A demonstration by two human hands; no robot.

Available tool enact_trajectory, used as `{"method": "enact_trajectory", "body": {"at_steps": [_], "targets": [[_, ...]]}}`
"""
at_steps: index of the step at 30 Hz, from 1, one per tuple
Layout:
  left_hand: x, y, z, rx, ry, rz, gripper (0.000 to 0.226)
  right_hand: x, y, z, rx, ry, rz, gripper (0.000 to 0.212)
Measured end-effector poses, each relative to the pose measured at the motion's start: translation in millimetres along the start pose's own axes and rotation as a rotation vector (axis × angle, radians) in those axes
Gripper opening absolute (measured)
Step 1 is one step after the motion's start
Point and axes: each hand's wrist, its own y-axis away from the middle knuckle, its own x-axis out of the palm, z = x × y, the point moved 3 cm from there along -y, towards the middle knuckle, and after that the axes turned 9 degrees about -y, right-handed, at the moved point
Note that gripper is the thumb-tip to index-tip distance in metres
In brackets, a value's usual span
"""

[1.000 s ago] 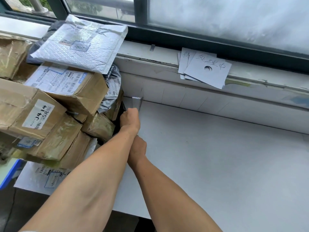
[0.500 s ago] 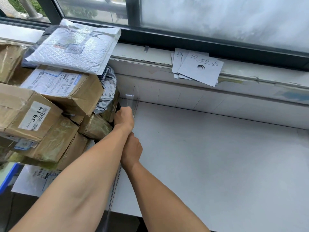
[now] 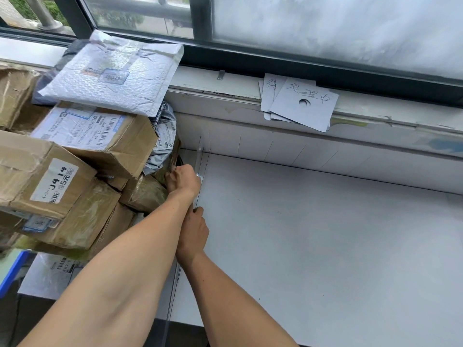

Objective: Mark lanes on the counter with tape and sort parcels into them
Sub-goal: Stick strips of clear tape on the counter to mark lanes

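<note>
Tape: A thin strip of see-through tape (image 3: 202, 162) runs from the back wall (image 3: 275, 149) toward the front edge of the white surface (image 3: 325, 234). It lies just beside the pile of parcels (image 3: 87, 216) and is hard to see.
Left hand: The left hand (image 3: 184, 180) is on the far part of the strip, near the wall. I see only its back, so I cannot tell if its fingers are curled or flat.
Right hand: The right hand (image 3: 194, 231) sits just behind it, closer to the person, with its thumb up by the strip. The left arm hides its other fingers, so I cannot tell what they do.
Done: I think the first line is being stuck down now.
Left to do: More lines, I guess, and then all the sorting. No parcel lies in a lane yet.
Pile: The parcels are heaped at the left end of the surface. There are brown boxes (image 3: 140, 136), a grey bag (image 3: 164, 156) and a white padded envelope (image 3: 112, 73) on top.
Inside the boxes: They are taped shut, so I cannot see what they hold.
Cards: Paper cards (image 3: 304, 103) with writing lean on the window ledge (image 3: 225, 88). Maybe they name the lanes.
</note>
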Motion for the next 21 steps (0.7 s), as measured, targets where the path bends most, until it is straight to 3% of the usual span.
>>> {"method": "enact_trajectory", "body": {"at_steps": [7, 16, 21], "targets": [[9.7, -3.3, 5.5, 0.01, 0.099, 0.035, 0.026, -4.4, -10.9, -3.3, 0.065, -0.055, -0.017, 0.023], [21.1, -2.3, 7.6, -0.021, 0.222, 0.114, 0.023, -5.3, -23.6, -7.3, 0.091, -0.057, -0.028, 0.015], [21.0, 2.4, 6.5, -0.043, 0.182, 0.252, 0.042, -8.9, -23.7, -7.4, 0.015, 0.093, 0.049, 0.017]]}}
